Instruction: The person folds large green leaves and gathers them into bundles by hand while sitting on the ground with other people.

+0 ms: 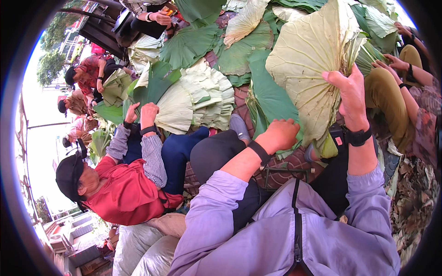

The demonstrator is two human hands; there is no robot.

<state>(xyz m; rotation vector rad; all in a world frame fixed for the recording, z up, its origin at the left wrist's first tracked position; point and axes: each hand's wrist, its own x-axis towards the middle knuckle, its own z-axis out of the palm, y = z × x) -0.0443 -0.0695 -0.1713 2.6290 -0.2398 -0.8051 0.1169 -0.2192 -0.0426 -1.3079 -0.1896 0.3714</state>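
Observation:
My right hand (348, 91) grips a bundle of large pale lotus leaves (307, 58) near the stem centre, with the thumb on the near face; the leaves fan out upright to its left. My left hand (281, 134) is curled, back of the hand up, beside a folded green lotus leaf (271, 93) that stands between my knees. Whether its fingers hold that leaf's edge cannot be told. Dark wristbands circle both wrists, and a small black device hangs by the right one.
A co-worker in red (127, 193) sits close at left, handling leaves. Another person's hands (390, 65) work at right. Stacked pale leaves (210, 96) and spread green leaves (190, 45) cover the brick paving ahead. Dry leaf scraps (414, 196) lie at lower right.

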